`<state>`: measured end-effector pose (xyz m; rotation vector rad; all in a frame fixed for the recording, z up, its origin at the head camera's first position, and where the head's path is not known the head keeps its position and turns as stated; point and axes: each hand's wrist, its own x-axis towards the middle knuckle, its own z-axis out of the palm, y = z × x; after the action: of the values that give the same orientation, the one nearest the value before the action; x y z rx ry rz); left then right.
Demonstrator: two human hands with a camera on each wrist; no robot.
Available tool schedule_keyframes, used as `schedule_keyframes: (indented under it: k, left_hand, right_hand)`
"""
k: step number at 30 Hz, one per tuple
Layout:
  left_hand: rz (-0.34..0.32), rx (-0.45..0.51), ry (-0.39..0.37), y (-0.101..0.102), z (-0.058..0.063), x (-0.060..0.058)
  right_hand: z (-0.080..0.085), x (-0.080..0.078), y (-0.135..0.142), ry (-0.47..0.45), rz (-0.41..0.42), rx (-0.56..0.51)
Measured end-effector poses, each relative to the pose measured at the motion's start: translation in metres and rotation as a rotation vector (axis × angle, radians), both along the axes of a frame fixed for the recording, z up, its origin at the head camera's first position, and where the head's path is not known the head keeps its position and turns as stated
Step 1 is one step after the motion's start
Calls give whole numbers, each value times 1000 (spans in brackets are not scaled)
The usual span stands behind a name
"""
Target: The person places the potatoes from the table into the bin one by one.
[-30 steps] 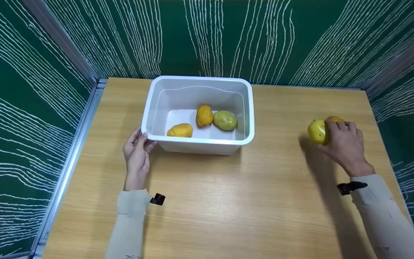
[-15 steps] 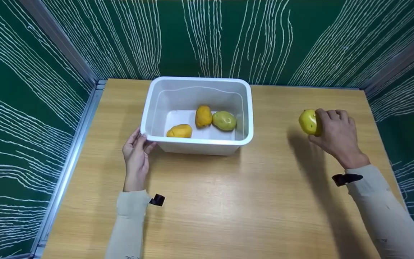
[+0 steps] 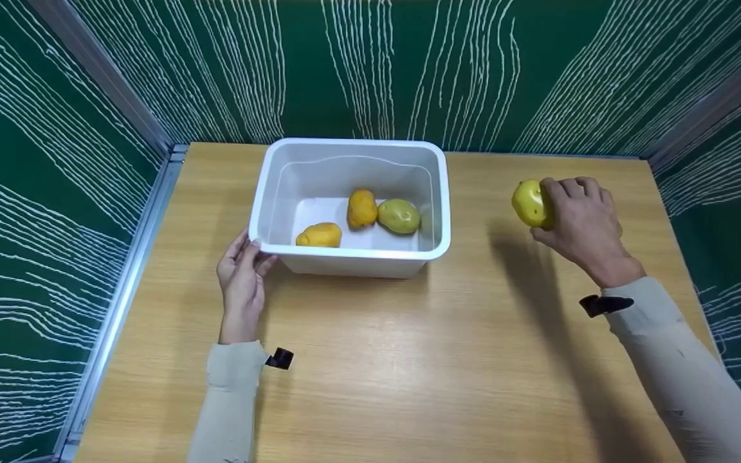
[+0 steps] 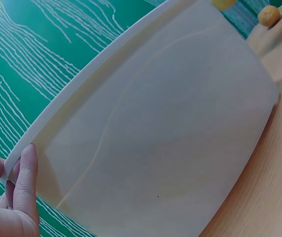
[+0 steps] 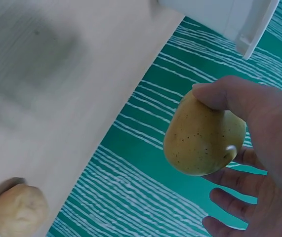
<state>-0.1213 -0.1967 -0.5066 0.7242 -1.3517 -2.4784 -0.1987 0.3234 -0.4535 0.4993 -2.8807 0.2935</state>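
My right hand (image 3: 583, 222) holds a greenish-yellow potato (image 3: 532, 204) between thumb and fingers, raised over the right of the table. In the right wrist view the potato (image 5: 205, 136) shows dark specks, and the thumb presses its top. My left hand (image 3: 242, 280) pinches the front left corner of a white plastic bin (image 3: 351, 253), thumb on one side of the rim and fingers on the other. Inside the bin lie two orange-yellow potatoes, one in the middle (image 3: 362, 208) and one near the front (image 3: 319, 235), plus a green potato (image 3: 399, 216).
Another potato (image 5: 20, 211) lies on the table at the right, hidden behind my right hand in the head view. Green walls (image 3: 309, 71) with white wavy lines enclose the wooden table (image 3: 370, 366) at the back and sides.
My right hand has lifted the greenish-yellow potato away from the one beside it and moved left and toward the back. My left hand stays at the bin's corner.
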Motion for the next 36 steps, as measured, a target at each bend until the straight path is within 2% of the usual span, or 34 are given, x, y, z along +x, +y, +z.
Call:
schedule_keyframes:
  k: [15,26,36]
  left_hand:
    - [-5,11,29,0,-1,1]
    - [6,13,9,-1,-1,0]
    - [4,15,13,0,1,0]
  right_hand:
    - [22,-10,-32,33,54,26]
    - [34,-16,-53,85,106,16]
    - [45,-19,-71,65,121,19]
